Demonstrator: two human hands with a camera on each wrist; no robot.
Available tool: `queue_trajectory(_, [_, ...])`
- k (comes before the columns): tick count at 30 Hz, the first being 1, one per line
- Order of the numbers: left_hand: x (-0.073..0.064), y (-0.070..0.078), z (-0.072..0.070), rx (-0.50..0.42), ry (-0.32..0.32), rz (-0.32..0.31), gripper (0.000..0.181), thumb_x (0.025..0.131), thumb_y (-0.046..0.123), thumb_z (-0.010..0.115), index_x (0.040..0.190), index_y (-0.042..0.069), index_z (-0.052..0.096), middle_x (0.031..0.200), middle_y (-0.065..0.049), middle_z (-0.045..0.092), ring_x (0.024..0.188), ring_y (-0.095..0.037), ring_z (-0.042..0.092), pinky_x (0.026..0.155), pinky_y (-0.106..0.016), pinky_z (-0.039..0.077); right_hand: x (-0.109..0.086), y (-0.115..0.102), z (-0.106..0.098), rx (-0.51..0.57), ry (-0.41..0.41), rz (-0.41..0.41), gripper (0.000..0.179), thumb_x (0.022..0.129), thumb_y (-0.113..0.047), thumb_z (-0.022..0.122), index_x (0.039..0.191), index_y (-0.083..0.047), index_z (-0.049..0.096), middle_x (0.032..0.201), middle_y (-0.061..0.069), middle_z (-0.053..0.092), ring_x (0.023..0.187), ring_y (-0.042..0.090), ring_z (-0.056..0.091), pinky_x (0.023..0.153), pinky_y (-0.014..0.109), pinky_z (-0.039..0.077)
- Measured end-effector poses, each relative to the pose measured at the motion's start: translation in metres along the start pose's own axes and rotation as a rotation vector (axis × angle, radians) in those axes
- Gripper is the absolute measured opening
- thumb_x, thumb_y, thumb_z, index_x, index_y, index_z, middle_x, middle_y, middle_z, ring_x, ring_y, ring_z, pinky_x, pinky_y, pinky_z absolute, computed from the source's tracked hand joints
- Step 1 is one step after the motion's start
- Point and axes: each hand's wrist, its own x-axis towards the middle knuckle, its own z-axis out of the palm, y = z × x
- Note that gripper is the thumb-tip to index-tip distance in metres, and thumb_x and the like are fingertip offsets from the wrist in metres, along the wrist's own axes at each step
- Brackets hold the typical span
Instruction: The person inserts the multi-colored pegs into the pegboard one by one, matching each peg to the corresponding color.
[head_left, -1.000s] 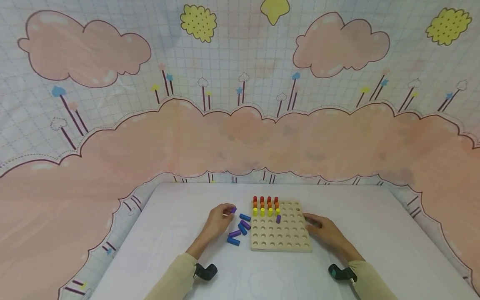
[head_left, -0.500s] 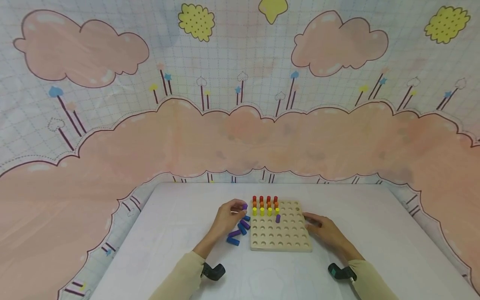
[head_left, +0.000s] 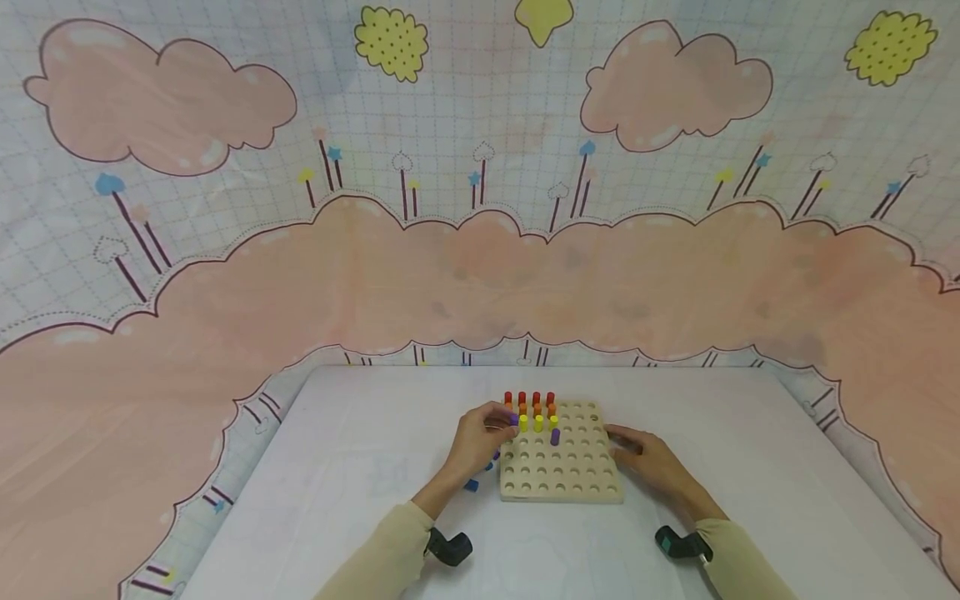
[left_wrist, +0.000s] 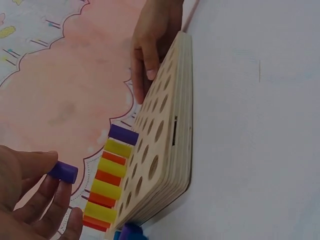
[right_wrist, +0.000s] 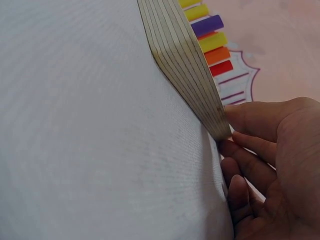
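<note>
A wooden pegboard [head_left: 562, 471] lies on the table with rows of round holes. Red, orange and yellow pegs [head_left: 538, 423] stand in its far left part. One purple peg [head_left: 555, 437] stands in front of the rightmost yellow peg. My left hand [head_left: 480, 437] pinches another purple peg [left_wrist: 64, 172] between thumb and fingertips, above the board's left edge and apart from the standing pegs. My right hand [head_left: 652, 458] rests at the board's right edge, its thumb [right_wrist: 250, 117] and fingers touching the wood there without plainly gripping it.
Loose blue and purple pegs lie left of the board, partly hidden by my left hand; one blue peg [head_left: 471, 485] shows. The white table [head_left: 360, 400] meets a patterned cloth backdrop [head_left: 480, 275]. A dark device [head_left: 450, 547] sits on each wrist.
My left hand has carried the purple peg rightward from beside the loose pegs to the board's left edge, covering some loose pegs. My right hand stays at the board's edge.
</note>
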Motion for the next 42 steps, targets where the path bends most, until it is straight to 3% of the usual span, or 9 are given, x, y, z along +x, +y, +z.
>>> queue_trajectory(13, [0.009,-0.001,0.025,-0.028,-0.021,-0.001,0.020,0.087,0.010,0.073,0.107,0.009,0.070,0.099,-0.002,0.071,0.089,-0.011,0.065,0.081,-0.023,0.055,0.002,0.003,-0.001,0.009,0.000,-0.008,0.048,0.095,-0.029,0.063,0.141,-0.016,0.054,0.148,0.015,0.049,0.141,0.041,0.038,0.112,0.060,0.033])
queue_trajectory(21, [0.013,-0.003,0.036,-0.011,0.008,-0.003,0.018,0.085,0.009,0.075,0.103,0.008,0.072,0.093,-0.004,0.073,0.081,-0.010,0.067,0.075,-0.022,0.056,0.004,0.004,-0.002,0.008,-0.002,-0.012,0.049,0.095,-0.030,0.064,0.141,-0.017,0.054,0.147,0.015,0.050,0.140,0.041,0.040,0.111,0.060,0.035])
queue_trajectory(27, [0.017,-0.007,0.041,-0.021,0.009,0.003,0.015,0.084,0.007,0.075,0.099,0.007,0.072,0.091,-0.005,0.073,0.079,-0.010,0.067,0.073,-0.022,0.057,0.004,0.003,-0.003,0.005,-0.004,-0.022,0.049,0.094,-0.030,0.064,0.140,-0.016,0.054,0.147,0.015,0.050,0.139,0.041,0.041,0.110,0.060,0.035])
queue_trajectory(34, [0.019,-0.011,0.045,0.028,-0.011,-0.015,0.015,0.087,0.010,0.074,0.102,0.010,0.072,0.094,-0.001,0.074,0.081,-0.008,0.066,0.077,-0.024,0.057,0.007,0.005,-0.003,0.008,-0.004,-0.022,0.048,0.095,-0.028,0.064,0.140,-0.017,0.055,0.146,0.015,0.052,0.138,0.040,0.042,0.109,0.059,0.037])
queue_trajectory(42, [0.020,-0.012,0.048,0.070,-0.007,0.020,0.015,0.086,0.010,0.074,0.101,0.011,0.073,0.094,-0.001,0.074,0.080,-0.007,0.066,0.076,-0.023,0.057,0.008,0.005,-0.004,0.006,-0.007,-0.024,0.048,0.095,-0.028,0.064,0.140,-0.016,0.054,0.147,0.016,0.051,0.138,0.041,0.041,0.110,0.060,0.035])
